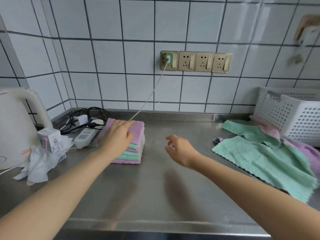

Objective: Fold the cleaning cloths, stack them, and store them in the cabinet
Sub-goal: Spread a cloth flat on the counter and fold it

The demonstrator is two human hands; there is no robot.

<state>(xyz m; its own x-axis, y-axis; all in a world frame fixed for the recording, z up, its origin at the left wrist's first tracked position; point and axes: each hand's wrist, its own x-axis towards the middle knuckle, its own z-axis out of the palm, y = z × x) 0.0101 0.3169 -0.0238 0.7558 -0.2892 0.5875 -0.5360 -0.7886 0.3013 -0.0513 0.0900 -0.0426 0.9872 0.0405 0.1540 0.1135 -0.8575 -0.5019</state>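
A stack of folded cloths (133, 151), purple and green with a purple one on top, stands on the steel counter (155, 193) left of centre. My left hand (117, 135) rests flat on the top cloth, fingers straight. My right hand (178, 148) hovers over bare counter to the right of the stack, fingers loosely curled and holding nothing. Unfolded cloths lie at the right: a green cloth (266, 163) spread flat, another green cloth (245, 130) behind it, and a purple cloth (304, 149) partly under them.
A white perforated basket (294, 115) sits at the back right. At the left are a white kettle (15, 125), a small carton (50, 139), crumpled tissue (39, 165) and a power strip (85, 135) with cables. Wall sockets (196, 61) sit above, one with a charger cable.
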